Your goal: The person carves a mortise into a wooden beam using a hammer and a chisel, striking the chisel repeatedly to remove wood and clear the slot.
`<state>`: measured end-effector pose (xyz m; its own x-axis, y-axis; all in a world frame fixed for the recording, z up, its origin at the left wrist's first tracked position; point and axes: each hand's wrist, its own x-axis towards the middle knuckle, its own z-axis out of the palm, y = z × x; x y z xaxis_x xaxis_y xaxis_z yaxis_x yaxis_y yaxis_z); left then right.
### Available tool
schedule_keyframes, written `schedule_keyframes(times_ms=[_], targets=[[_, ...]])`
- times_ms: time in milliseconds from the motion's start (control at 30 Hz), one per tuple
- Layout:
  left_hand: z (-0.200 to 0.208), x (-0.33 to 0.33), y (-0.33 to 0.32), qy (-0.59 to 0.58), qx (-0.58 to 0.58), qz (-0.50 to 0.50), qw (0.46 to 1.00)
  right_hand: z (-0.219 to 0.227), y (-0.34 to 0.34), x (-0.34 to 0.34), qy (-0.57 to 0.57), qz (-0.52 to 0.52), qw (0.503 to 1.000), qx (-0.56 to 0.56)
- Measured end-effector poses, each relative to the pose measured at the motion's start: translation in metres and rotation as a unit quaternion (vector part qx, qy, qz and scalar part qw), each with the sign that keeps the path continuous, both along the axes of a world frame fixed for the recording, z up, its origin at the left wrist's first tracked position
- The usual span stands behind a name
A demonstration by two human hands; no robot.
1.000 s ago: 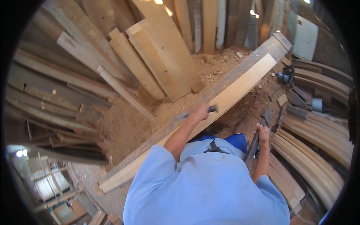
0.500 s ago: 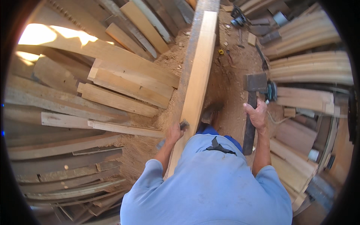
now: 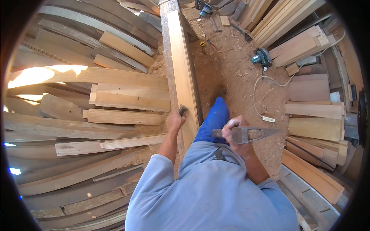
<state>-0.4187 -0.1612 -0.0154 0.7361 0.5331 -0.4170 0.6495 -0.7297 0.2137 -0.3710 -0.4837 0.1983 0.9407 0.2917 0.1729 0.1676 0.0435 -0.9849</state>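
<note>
My left hand (image 3: 176, 121) is closed around a chisel-like tool (image 3: 182, 110), whose short dark end sticks up from the fist; the rest is hidden. That hand rests at the left edge of a long pale wooden beam (image 3: 181, 63), which runs away from me on a support. In front of my lap, my right hand (image 3: 236, 133) grips a hatchet (image 3: 266, 133). Its grey head tapers to the right, with wood showing in its eye. The hatchet's handle is mostly out of sight. My blue trouser leg (image 3: 216, 115) is beside the beam.
Stacked boards (image 3: 131, 101) lie to the left, and more timber (image 3: 316, 127) to the right. On the sawdust-covered ground sit a green circular saw (image 3: 262, 57), a white cable (image 3: 254, 90) with a socket block (image 3: 268, 119), another power tool (image 3: 204, 7) and a hammer (image 3: 215, 25).
My right hand has come down and left toward my lap, and the hatchet has turned from head-up to head-on. My left hand stays at the beam with its tool. The view has shifted right.
</note>
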Motion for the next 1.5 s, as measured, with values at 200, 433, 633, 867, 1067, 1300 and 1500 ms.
schedule_keyframes(times_ms=[200,433,633,867,1067,1300,1500], targets=[[0.004,0.000,0.001,-0.004,-0.011,0.017,1.000,-0.002,0.022,-0.046,0.005,0.048,0.995,0.089],[-0.003,-0.014,0.012,-0.042,-0.060,0.010,0.997,-0.023,0.035,-0.104,0.006,0.014,1.000,0.014],[0.023,-0.011,0.019,-0.064,-0.099,-0.036,0.992,-0.008,0.041,-0.126,-0.019,-0.015,0.999,-0.030],[0.077,0.026,0.017,-0.373,-0.313,-0.010,0.873,-0.015,0.053,-0.134,0.112,-0.089,0.985,0.096],[0.105,0.058,-0.025,-0.346,-0.507,-0.075,0.786,-0.021,0.056,-0.135,0.098,-0.120,0.986,0.062],[0.082,0.084,-0.053,-0.421,-0.468,-0.148,0.763,-0.025,0.047,-0.129,0.098,-0.090,0.991,0.003],[0.090,0.089,-0.056,-0.451,-0.406,-0.184,0.774,-0.027,0.047,-0.122,0.114,-0.094,0.988,0.040]])
